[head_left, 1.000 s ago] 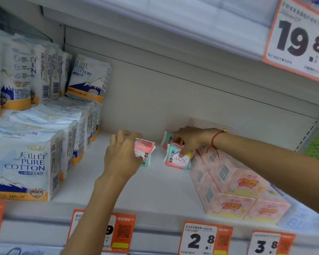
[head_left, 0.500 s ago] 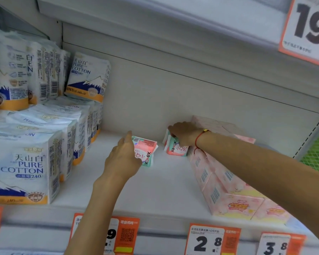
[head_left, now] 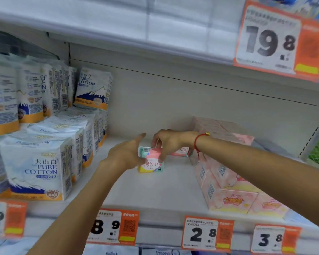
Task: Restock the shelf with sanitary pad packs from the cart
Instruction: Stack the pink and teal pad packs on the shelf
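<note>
- My left hand (head_left: 126, 155) reaches into the middle of the shelf (head_left: 155, 188) with its fingers held fairly straight, and the palm side lies against the left end of a small pink and teal sanitary pad pack (head_left: 151, 161).
- From here I cannot tell whether the left thumb wraps under that pack; what I see is an open hand pressing or steadying it.
- My right hand (head_left: 168, 143), with a red string bracelet (head_left: 198, 142) at the wrist, comes in from the right with curled fingers that pinch the top of the same pack.
- The pack stands on the white shelf board, about midway between the stacked Pure Cotton tissue packs (head_left: 39, 170) on the left and the pink boxes (head_left: 228, 188) on the right.
- A second small pink pack (head_left: 180, 151) lies just behind my right hand, close against the pink boxes.
- Compared with half a second ago, my right hand has left that rear pack and crossed over to the one my left hand brought in.
- My left hand gripped its pack then; now its fingers have straightened and the two hands meet on it.
- The pack has shifted rightward and nearer the back of the shelf.
- Orange price tags (head_left: 207, 233) line the front edge of the shelf.
</note>
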A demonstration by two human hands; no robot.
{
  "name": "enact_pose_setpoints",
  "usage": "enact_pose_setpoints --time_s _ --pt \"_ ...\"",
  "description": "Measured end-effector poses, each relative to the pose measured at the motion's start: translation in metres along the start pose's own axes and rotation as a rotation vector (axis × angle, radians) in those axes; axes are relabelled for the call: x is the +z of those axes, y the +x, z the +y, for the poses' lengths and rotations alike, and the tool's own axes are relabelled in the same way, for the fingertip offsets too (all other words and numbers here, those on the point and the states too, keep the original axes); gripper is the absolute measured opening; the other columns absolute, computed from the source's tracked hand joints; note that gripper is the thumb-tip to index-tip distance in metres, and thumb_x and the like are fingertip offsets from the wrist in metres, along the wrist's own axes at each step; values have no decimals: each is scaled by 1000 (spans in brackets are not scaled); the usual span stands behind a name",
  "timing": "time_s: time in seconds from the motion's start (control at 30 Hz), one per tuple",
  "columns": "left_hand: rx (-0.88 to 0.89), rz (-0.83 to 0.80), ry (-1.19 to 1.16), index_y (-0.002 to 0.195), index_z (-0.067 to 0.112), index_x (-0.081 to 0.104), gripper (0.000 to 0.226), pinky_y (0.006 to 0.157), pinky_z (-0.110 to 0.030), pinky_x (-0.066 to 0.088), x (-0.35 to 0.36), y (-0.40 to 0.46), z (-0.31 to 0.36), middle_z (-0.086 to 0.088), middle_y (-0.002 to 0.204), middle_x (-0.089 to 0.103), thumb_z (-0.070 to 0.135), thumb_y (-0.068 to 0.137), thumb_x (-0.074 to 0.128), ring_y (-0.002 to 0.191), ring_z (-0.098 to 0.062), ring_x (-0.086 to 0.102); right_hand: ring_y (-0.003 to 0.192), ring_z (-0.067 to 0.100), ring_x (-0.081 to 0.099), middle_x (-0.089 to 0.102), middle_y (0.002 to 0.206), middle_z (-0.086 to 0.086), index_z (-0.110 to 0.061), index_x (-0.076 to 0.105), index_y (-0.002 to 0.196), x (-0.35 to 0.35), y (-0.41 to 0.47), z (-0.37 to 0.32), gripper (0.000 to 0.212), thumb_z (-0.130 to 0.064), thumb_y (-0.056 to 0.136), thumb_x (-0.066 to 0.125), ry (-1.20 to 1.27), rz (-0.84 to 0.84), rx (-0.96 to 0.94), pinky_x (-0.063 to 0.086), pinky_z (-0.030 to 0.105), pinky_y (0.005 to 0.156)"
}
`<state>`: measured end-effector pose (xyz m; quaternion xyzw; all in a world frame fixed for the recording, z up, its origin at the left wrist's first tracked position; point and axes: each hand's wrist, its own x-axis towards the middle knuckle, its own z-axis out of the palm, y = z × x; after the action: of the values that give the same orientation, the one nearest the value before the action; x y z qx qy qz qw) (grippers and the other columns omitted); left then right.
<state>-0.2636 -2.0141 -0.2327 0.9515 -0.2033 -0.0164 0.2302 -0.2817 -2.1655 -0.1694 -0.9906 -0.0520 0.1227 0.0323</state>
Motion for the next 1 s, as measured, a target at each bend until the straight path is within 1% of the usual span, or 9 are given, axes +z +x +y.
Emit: enact_pose_setpoints --time_s 0.1,0.17,0.27,0.33,0.43,0.53,0.6,0.73,1.0 --pt "27 -114 -17 127 22 49 41 69 -25 49 -3 5 4 -3 107 64 35 89 60 92 -22 63 91 18 57 61 119 10 -8 54 127 -7 -10 3 60 -3 72 77 275 80 4 47 17 64" --pt "-20 -156 -493 98 15 56 13 59 -19 49 -6 3 8 -7 96 62 27 93 58 76 -15 60 95 18 57 57 116 7 -9 48 130 -16 -15 10 64 -5 73 77 473 199 42 47 17 66" --pt "-110 -247 -1239 96 14 59 10 72 -22 55 -9 -4 22 -5 105 66 23 95 54 89 -9 63 74 12 53 53 87 0 -13 52 111 -28 -22 14 39 -22 80 74 731 173 180 46 18 55" --pt "-131 -315 -1399 112 14 57 20 79 -28 54 -3 -6 30 -3 112 65 26 95 54 98 -12 63 73 15 57 59 85 3 -14 58 95 -30 -26 15 18 -24 84 69 862 114 211 50 21 57" --pt "-108 -306 -928 138 23 39 54 87 -30 48 8 -7 39 -2 134 52 39 91 59 116 -18 54 77 18 60 62 91 4 -14 59 104 -29 -33 22 30 -24 80 74 542 242 141 49 20 57" --pt "-120 -102 -611 149 17 21 98 100 -30 41 11 4 39 -7 148 34 34 72 79 132 -23 41 100 21 58 59 115 3 -15 55 118 -26 -36 27 55 -33 72 79 -13 237 98 48 26 76" --pt "-88 -51 -569 145 14 32 82 101 -29 40 13 12 40 -10 143 43 24 77 77 127 -24 47 104 25 58 59 118 5 -13 53 117 -14 -31 31 58 -36 71 80 -199 182 121 45 28 75" --pt "-52 4 -245 116 23 59 39 93 -29 46 34 19 49 0 121 63 37 81 70 112 -21 59 103 27 59 59 110 10 -8 55 113 6 -22 32 53 -35 74 77 -335 115 104 37 26 68" --pt "-67 116 -115 109 25 64 28 89 -29 45 54 35 80 -2 121 62 37 83 66 114 -25 57 106 28 60 60 119 10 -9 54 118 -9 -14 51 51 -21 74 77 -484 100 177 38 27 70"
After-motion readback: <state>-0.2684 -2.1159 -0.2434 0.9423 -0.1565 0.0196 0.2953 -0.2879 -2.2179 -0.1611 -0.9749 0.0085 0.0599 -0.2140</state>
